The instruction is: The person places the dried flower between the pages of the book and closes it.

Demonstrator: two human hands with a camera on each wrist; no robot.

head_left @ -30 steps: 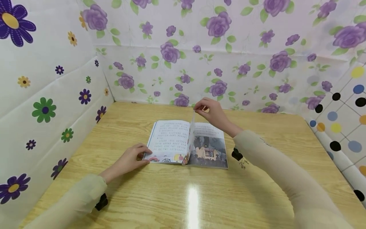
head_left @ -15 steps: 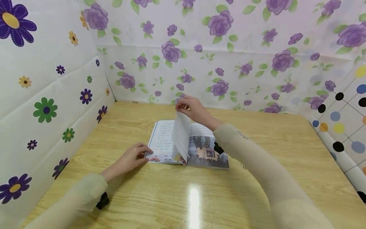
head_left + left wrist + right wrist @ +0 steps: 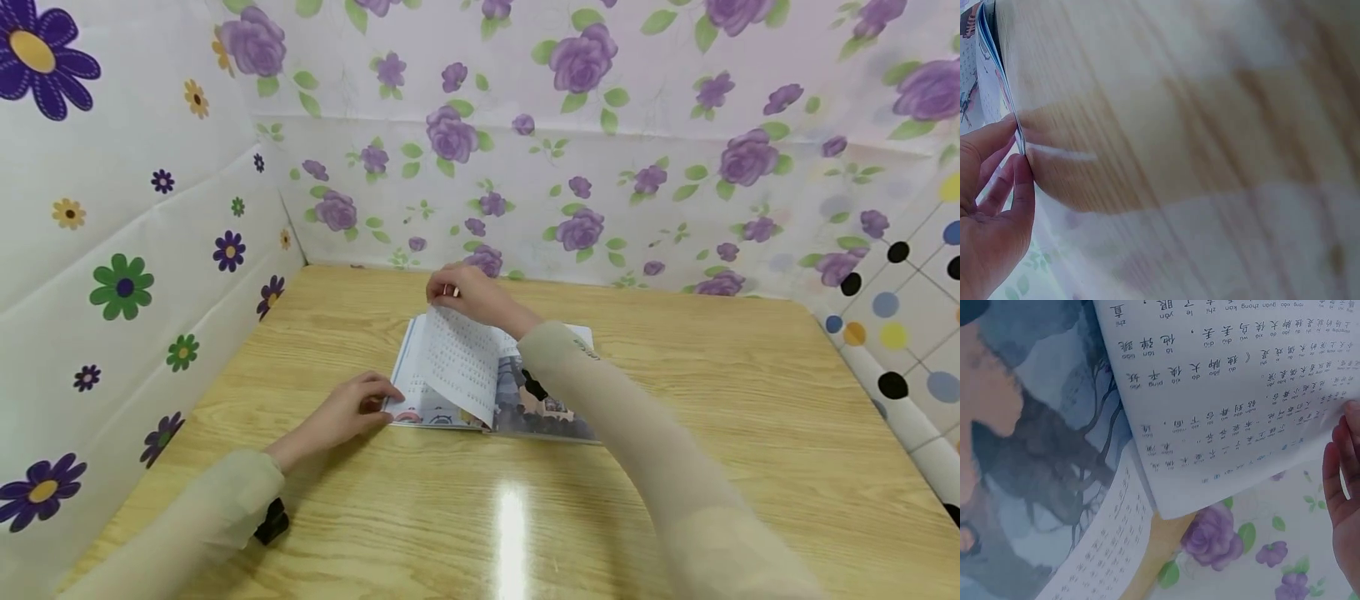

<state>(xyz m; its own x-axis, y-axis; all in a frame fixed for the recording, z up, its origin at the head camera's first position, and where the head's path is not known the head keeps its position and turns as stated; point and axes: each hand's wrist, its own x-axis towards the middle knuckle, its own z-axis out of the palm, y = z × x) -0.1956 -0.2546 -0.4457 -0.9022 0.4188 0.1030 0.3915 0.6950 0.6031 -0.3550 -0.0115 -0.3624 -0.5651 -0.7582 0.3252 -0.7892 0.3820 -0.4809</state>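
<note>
An open picture book lies on the wooden table, with printed text and a dark illustration on its right-hand side. My left hand holds the book's lower left edge. In the left wrist view, the thumb and fingers of that hand pinch the thin edge. My right hand pinches the top corner of a raised page, which leans over the left side of the book. The right wrist view shows lines of characters on this page, with the fingers at its edge. My right forearm covers part of the illustrated page.
The wooden table spreads around the book. A white cloth with purple roses hangs behind the table. To the left hangs a daisy-patterned cloth, and to the right a dotted one.
My right hand has carried the page leftward across the spine, from nearly upright to leaning over the left side. My left hand has stayed at the book's edge.
</note>
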